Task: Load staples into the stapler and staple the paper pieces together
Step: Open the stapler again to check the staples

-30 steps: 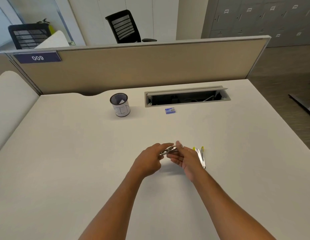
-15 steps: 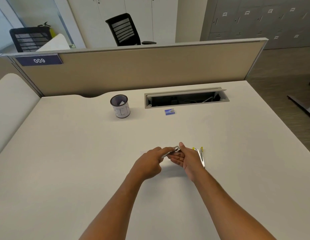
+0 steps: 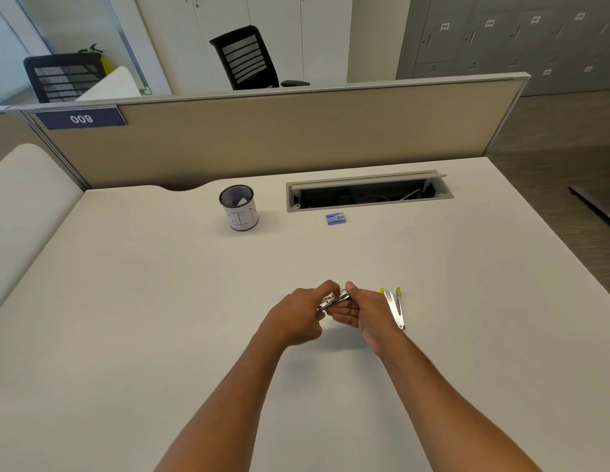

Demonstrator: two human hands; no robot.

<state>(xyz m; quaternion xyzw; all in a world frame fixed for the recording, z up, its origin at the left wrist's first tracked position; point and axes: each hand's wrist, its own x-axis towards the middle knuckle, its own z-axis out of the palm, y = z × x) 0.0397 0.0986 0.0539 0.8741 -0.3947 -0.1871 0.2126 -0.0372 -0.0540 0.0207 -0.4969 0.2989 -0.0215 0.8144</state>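
Both hands are working the small silver metal stapler: left hand pinching it, right hand cradling it, well nearer than the blue staple box. Loading looks underway; stapling isn't yet done.

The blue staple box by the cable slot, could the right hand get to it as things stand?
Probably yes, but not freely: bare desk lies between them, yet the right hand is holding the stapler together with the left hand, well short of the staple box.

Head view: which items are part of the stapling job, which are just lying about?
In the job:
stapler, held by left hand and right hand
blue staple box
silver-and-yellow tool

Lying about:
mesh cup
cable tray
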